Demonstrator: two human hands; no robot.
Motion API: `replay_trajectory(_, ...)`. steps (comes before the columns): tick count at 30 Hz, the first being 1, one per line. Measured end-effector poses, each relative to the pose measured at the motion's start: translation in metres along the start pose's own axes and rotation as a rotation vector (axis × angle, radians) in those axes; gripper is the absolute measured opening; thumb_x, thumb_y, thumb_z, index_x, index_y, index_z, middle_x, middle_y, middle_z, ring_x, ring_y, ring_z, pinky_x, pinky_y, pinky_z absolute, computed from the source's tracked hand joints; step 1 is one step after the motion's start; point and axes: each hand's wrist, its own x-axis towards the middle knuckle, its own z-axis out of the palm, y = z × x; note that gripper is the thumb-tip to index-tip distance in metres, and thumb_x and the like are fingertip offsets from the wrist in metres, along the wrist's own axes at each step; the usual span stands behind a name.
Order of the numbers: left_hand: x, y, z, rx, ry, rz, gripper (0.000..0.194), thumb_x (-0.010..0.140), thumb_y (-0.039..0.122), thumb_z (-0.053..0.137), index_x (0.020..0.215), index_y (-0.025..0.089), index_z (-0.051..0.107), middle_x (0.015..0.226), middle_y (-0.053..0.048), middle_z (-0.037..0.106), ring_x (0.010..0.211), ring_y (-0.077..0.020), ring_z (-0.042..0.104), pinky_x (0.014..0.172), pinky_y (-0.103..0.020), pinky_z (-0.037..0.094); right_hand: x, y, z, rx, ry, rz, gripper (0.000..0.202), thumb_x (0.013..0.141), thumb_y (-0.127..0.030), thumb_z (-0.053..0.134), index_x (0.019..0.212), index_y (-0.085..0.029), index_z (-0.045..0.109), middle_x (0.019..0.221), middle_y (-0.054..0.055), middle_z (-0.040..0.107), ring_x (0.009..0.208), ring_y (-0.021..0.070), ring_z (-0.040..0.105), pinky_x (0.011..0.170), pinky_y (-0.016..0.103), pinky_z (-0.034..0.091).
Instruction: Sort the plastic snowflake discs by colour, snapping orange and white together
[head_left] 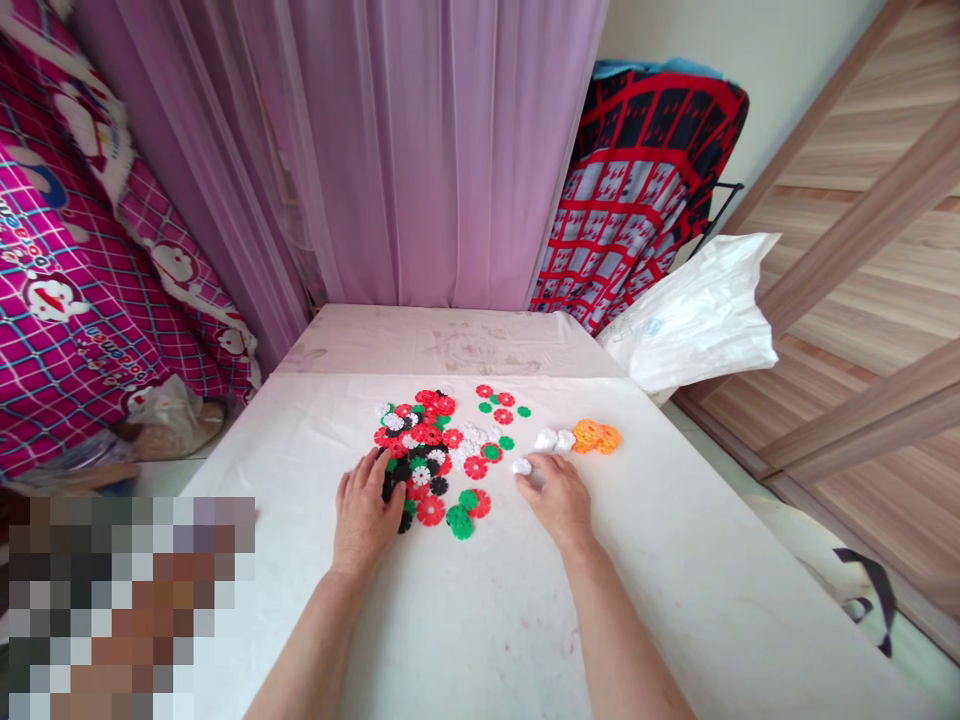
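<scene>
On the table (465, 620), a mixed pile (431, 510)

Left hand (369, 505) curves half-open over black discs (400, 470), the pile to its right; a careless drag could scatter it. Right hand (556, 497) pinches a white disc (521, 466); a slack pinch might drop it. Just beyond: white stacks (555, 440), orange discs (598, 436).

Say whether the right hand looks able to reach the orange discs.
Probably yes: the orange discs lie close by, with nothing covering them, though the right hand seems to hold a white piece.
</scene>
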Motion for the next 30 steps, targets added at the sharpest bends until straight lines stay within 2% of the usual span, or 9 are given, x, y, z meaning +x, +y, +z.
replay_trajectory(2,0.001,-0.002,0.001,-0.01,0.014,-0.004,0.047,0.092,0.027,0.043,0.137,0.02,0.056,0.145,-0.014,0.056,0.134,-0.0293,0.051,0.115,-0.055,0.035,0.0,-0.009,-0.002,0.028,0.06,-0.039,0.02,0.082,-0.031,0.064,0.098,-0.024,0.072,0.097,0.006,0.069,0.092,0.0227,0.059,0.085,0.033,0.046)
replay_trajectory(5,0.002,-0.004,0.002,-0.03,0.023,-0.011,0.047,0.092,0.021,0.039,0.136,0.021,0.057,0.144,-0.013,0.057,0.133,-0.0291,0.052,0.114,-0.054,0.037,0.002,-0.04,-0.002,0.12,0.07,-0.19,0.018,0.087,-0.028,0.06,0.099,-0.025,0.074,0.1,0.006,0.07,0.095,0.0218,0.061,0.089,0.033,0.046)
replay_trajectory(7,0.002,-0.005,0.002,-0.045,0.031,0.0,0.048,0.091,0.02,0.038,0.135,0.021,0.058,0.143,-0.013,0.057,0.132,-0.0292,0.053,0.113,-0.054,0.039,0.002,-0.069,0.002,0.178,-0.021,-0.314,0.017,0.086,-0.022,0.061,0.096,-0.026,0.074,0.099,0.005,0.07,0.095,0.0204,0.061,0.089,0.031,0.047)
replay_trajectory(9,0.002,-0.006,0.003,-0.065,0.049,0.013,0.048,0.091,0.02,0.039,0.134,0.022,0.058,0.142,-0.012,0.058,0.13,-0.029,0.055,0.112,-0.054,0.04,0.003,-0.098,0.008,0.193,-0.123,-0.392,0.021,0.084,-0.023,0.066,0.103,-0.026,0.074,0.101,0.004,0.071,0.095,0.0209,0.062,0.089,0.032,0.048)
replay_trajectory(13,0.004,-0.008,0.004,-0.134,0.079,0.001,0.048,0.09,0.021,0.039,0.133,0.02,0.059,0.141,-0.013,0.059,0.129,-0.0283,0.056,0.111,-0.051,0.043,0.007,-0.132,0.02,0.116,-0.239,-0.378,0.024,0.081,-0.032,0.073,0.104,-0.024,0.075,0.101,0.006,0.07,0.098,0.0242,0.061,0.088,0.036,0.049)
replay_trajectory(17,0.007,-0.009,0.003,-0.21,0.106,-0.042,0.047,0.09,0.022,0.04,0.134,0.019,0.059,0.141,-0.012,0.06,0.132,-0.0263,0.055,0.113,-0.048,0.044,0.009,-0.139,0.027,0.087,-0.289,-0.372,0.015,0.082,-0.035,0.074,0.092,-0.025,0.077,0.097,0.005,0.07,0.097,0.0231,0.061,0.086,0.035,0.049)
replay_trajectory(24,0.009,-0.011,0.002,-0.234,0.118,-0.054,0.047,0.089,0.025,0.046,0.133,0.021,0.059,0.139,-0.01,0.062,0.131,-0.026,0.056,0.112,-0.048,0.045,0.003,-0.141,0.033,0.086,-0.23,-0.408,0.008,0.084,-0.03,0.07,0.087,-0.024,0.075,0.094,0.006,0.07,0.095,0.023,0.061,0.083,0.034,0.049)
replay_trajectory(27,0.009,-0.011,0.003,-0.226,0.118,-0.054,0.046,0.089,0.026,0.045,0.133,0.021,0.059,0.138,-0.01,0.062,0.13,-0.0258,0.056,0.112,-0.048,0.045,-0.002,-0.138,0.036,0.222,-0.171,-0.363,0.011,0.088,-0.024,0.063,0.086,-0.025,0.074,0.091,0.004,0.072,0.089,0.0197,0.064,0.082,0.031,0.05)
replay_trajectory(30,0.008,-0.011,0.004,-0.211,0.114,-0.051,0.046,0.089,0.029,0.046,0.132,0.021,0.059,0.139,-0.011,0.062,0.13,-0.0269,0.056,0.112,-0.048,0.045,-0.009,-0.129,0.034,0.467,-0.138,-0.224,0.019,0.091,-0.023,0.055,0.089,-0.026,0.073,0.085,0.001,0.075,0.077,0.0157,0.067,0.076,0.026,0.051)
